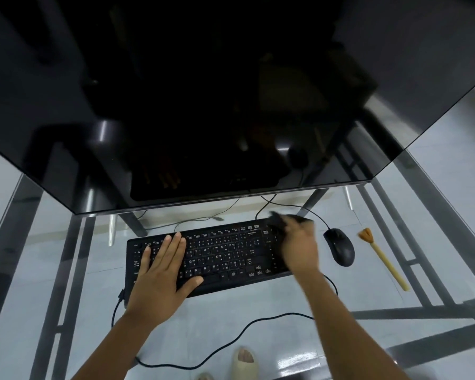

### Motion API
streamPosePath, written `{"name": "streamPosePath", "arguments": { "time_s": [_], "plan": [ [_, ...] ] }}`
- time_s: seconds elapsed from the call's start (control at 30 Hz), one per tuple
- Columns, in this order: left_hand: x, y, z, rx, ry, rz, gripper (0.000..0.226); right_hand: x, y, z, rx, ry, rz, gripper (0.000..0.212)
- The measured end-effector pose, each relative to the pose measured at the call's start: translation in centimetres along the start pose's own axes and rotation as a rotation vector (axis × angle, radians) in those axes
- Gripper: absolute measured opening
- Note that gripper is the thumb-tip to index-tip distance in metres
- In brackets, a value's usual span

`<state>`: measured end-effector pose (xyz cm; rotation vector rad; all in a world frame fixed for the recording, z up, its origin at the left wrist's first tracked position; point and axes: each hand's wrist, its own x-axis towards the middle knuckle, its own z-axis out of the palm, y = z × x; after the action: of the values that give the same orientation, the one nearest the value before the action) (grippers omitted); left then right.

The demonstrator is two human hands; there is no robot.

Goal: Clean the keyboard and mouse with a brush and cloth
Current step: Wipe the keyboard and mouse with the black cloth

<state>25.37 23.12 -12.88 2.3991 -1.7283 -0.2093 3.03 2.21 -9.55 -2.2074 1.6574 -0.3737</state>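
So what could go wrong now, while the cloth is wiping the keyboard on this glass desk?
1. The right hand wipes the dark cloth near the mouse; it might bump it.
2. The brush lies loose further right and could be knocked off the glass desk.
3. The left hand may press keyboard keys.

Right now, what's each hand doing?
Left hand: open, flat on the keyboard.
Right hand: closed on a dark cloth, blurred, over the keyboard's right end.
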Motion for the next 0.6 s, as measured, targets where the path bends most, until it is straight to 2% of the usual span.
{"name": "streamPosePath", "arguments": {
  "time_s": [0.03,0.1,0.2,0.23,0.3,0.33,0.37,0.4,0.47,0.5,0.53,0.6],
  "plan": [
    [0.0,0.0,0.1,0.006,-0.002,-0.002,0.087,0.4,1.1,-0.6,0.014,0.057,0.097,0.054],
    [0.1,0.1,0.1,0.033,-0.010,0.001,0.087,-0.3,-0.1,-0.3,0.030,0.130,0.140,0.051],
    [0.1,0.1,0.3,0.059,0.002,0.004,0.087,-3.8,-5.9,2.1,0.129,0.060,-0.002,0.035],
    [0.1,0.1,0.3,0.061,0.003,0.006,0.087,-5.1,-7.3,2.8,0.170,-0.033,-0.122,0.029],
    [0.1,0.0,0.3,0.048,0.002,0.012,0.087,-6.7,-8.2,2.6,0.134,-0.208,-0.352,0.031],
    [0.1,-0.1,0.3,0.035,0.003,0.015,0.088,-6.1,-6.4,3.1,0.099,-0.185,-0.380,0.022],
    [0.1,-0.1,0.3,0.026,0.003,0.019,0.088,-5.7,-4.8,2.1,0.148,-0.154,-0.321,0.009],
    [0.1,-0.1,0.2,0.026,0.005,0.020,0.088,-4.9,-2.3,1.7,0.102,-0.080,-0.238,0.008],
    [0.1,0.0,0.1,0.039,0.004,0.016,0.088,-3.5,1.2,0.2,0.089,-0.027,-0.074,0.040],
    [0.1,0.1,0.1,0.045,0.000,0.014,0.088,-3.3,2.3,0.1,0.075,0.033,-0.025,0.047],
    [0.0,0.1,0.1,0.049,-0.008,0.015,0.087,-3.6,2.5,0.4,0.076,0.084,-0.053,0.049],
    [-0.1,0.1,0.1,0.052,-0.014,0.014,0.087,-5.8,0.1,1.2,0.082,0.066,-0.206,0.048]
  ]
}}
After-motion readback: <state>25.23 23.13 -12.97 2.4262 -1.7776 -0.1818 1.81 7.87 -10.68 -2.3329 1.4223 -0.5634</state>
